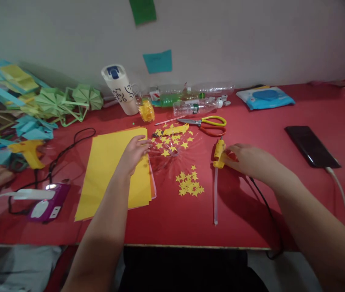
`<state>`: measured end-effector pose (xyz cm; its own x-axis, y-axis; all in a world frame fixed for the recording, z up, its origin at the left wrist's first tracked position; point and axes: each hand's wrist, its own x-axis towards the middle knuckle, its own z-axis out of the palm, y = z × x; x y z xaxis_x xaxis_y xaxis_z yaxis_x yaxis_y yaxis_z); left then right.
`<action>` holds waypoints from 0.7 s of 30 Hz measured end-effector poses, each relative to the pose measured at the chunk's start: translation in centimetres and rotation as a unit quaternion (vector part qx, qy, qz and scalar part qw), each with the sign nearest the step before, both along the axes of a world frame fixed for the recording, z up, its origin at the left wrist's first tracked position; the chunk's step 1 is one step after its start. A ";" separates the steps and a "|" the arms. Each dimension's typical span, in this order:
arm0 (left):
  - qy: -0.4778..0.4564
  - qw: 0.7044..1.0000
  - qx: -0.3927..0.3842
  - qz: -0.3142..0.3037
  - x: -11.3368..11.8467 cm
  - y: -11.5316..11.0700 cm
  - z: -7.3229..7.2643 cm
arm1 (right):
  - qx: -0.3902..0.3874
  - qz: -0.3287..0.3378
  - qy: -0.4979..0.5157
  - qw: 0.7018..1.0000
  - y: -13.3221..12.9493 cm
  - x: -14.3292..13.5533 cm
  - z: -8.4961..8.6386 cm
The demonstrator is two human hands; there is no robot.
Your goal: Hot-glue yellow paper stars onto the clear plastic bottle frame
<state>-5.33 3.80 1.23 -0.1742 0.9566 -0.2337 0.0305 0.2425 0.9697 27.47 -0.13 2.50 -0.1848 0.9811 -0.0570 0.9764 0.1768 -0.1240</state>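
Right hand (253, 160) at the handle of the yellow hot glue gun (219, 153), right of centre. Fingers look curled and closed on the handle; fingertip detail partly hidden, so how firm the grip is, cannot tell. Gun's nozzle points far, clear glue stick (215, 194) sticks out toward the near edge, black cord (264, 198) trails near right.

Left hand (134, 154) over the right part of the yellow paper sheets (111, 166), palm down, fingers extended, slightly spread, pinching nothing visible. Fingertips just beside the clear plastic piece (168, 165) with loose yellow stars (184, 145) on and around it. Second star pile (189, 186) nearer, between paper and gun. Scissors (213, 121) and yellow utility knife (175, 129) on the far side.

Step in hand, judged: handling the gun with the right, left free near the plastic. Any move of the gun would call for a steady handle grip, nozzle kept off the left fingers, glue stick clear of the near pile and cord slack. A star would need a fine pinch.
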 end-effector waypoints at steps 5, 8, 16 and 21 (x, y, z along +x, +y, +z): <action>0.221 0.962 0.132 0.094 -1.6 0.9 -0.7 | -0.047 0.019 -0.028 0.998 -1.1 0.3 -0.5; 0.326 0.901 0.236 0.161 -2.0 0.4 0.0 | -0.045 0.031 -0.054 0.997 -1.5 -0.1 -0.5; 0.360 0.831 0.407 -0.118 3.2 -4.9 3.5 | -0.015 -0.005 -0.014 1.000 -0.9 -0.5 -1.6; 0.424 0.751 0.440 -0.251 5.3 -6.9 3.6 | 0.097 -0.024 0.224 0.969 -0.2 -0.2 -0.8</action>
